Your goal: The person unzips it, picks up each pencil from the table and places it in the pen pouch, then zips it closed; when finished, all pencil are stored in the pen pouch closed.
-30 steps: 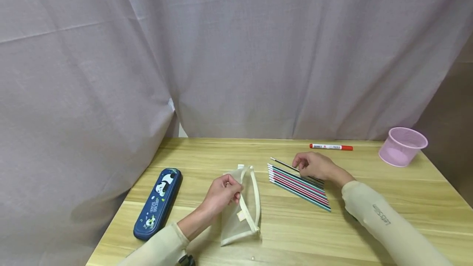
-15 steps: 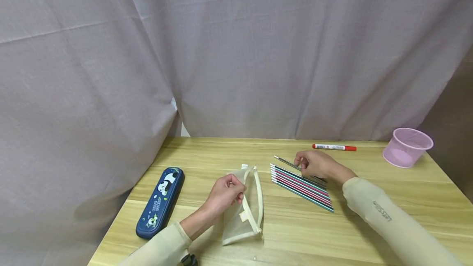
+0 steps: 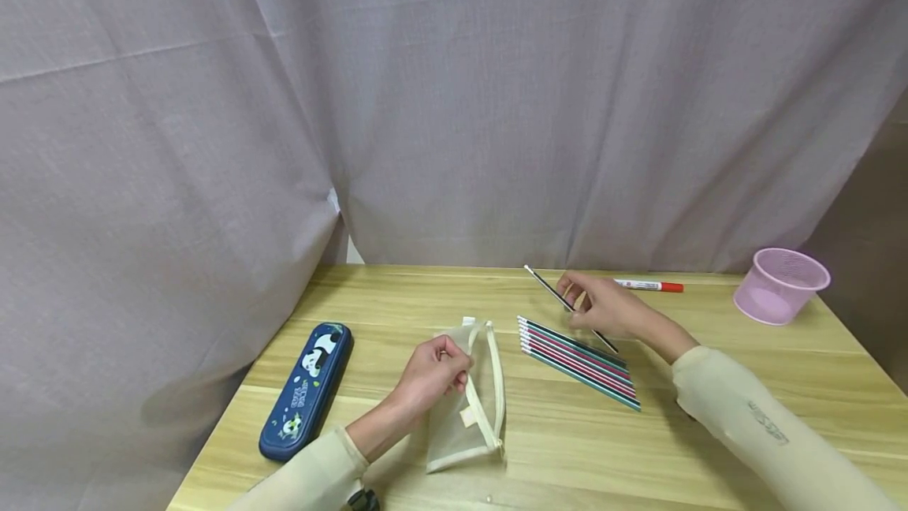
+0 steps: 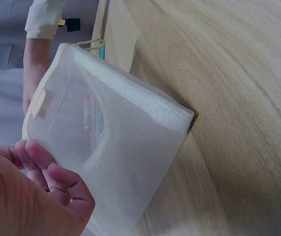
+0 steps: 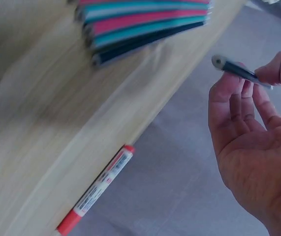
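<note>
My left hand (image 3: 433, 369) pinches the top edge of a cream mesh zipper pouch (image 3: 454, 428), whose mouth gapes toward the right in the head view. Through the mesh (image 4: 130, 142) the left wrist view shows blurred coloured shapes. Between thumb and fingers, my right hand (image 3: 610, 307) pinches a dark pencil (image 3: 545, 284) with a white end, held above the table. In the right wrist view the blunt tip of this pencil (image 5: 234, 68) points toward the camera. A slanted row of green, red and black pencils (image 3: 578, 363) lies just below that hand.
A red and white marker (image 3: 649, 285) lies near the back edge, partly behind my right hand. At the far right stands a pink mesh cup (image 3: 773, 290). A navy panda pencil case (image 3: 305, 391) lies on the left of the wooden table (image 3: 567, 456), before a grey curtain (image 3: 454, 101).
My right hand has lifted the dark pencil off the table beside the row, and its white end has risen toward the back. The left hand still grips the pouch in the same place.
</note>
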{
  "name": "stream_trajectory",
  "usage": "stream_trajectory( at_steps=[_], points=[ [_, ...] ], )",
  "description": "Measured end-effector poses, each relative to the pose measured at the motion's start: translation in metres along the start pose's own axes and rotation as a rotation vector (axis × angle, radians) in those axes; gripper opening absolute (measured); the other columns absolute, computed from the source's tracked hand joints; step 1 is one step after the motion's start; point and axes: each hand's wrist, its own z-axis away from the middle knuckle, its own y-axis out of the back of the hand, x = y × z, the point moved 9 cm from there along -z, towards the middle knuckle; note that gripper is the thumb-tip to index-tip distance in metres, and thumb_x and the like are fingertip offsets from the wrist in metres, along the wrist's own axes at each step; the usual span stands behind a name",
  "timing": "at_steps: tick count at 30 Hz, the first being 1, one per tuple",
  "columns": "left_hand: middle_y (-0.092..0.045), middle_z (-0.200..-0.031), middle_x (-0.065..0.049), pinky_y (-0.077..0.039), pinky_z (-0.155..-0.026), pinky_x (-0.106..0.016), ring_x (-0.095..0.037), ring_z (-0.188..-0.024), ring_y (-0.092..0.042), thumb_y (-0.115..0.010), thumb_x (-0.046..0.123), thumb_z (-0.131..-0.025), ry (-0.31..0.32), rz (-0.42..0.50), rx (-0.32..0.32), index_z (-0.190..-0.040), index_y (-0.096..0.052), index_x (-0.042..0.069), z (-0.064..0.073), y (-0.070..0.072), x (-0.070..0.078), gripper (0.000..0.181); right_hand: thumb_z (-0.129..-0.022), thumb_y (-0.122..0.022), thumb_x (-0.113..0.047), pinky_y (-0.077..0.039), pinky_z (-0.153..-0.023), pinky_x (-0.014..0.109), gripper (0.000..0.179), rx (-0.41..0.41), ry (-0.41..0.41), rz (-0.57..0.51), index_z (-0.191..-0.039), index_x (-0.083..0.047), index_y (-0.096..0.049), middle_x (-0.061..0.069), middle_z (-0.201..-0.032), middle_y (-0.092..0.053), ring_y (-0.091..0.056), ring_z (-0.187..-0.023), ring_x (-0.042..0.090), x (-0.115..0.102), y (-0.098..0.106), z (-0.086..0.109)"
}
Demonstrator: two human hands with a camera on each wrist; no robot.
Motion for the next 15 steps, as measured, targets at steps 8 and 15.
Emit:
stream_trajectory(
  at_steps=[8,15],
  points=[
    [-0.064,-0.071,0.002,-0.047,-0.06,-0.02,-0.01,-0.062,-0.062,-0.069,0.01,-0.092,-0.002,0.0,-0.001,-0.091,-0.061,0.009,-0.002,-0.001,-0.001,0.008,-0.088,-0.064,0.011,-0.061,-0.054,0.04,0.066,-0.079,0.007,-0.379,-0.149,-0.005,-0.043,0.026,-0.116,-0.054,-0.07,-0.083,0.023,-0.025,-0.013,0.01],
    [-0.063,-0.07,0.003,-0.047,-0.06,-0.019,-0.009,-0.062,-0.061,-0.07,0.01,-0.093,-0.009,0.0,0.003,-0.089,-0.06,0.01,-0.002,0.0,-0.001,0.011,-0.095,-0.061,0.009,-0.065,-0.067,0.057,0.064,-0.062,0.006,-0.699,-0.151,-0.004,-0.031,0.021,-0.114,-0.051,-0.074,-0.089,0.021,-0.042,-0.032,0.013]
  ],
)
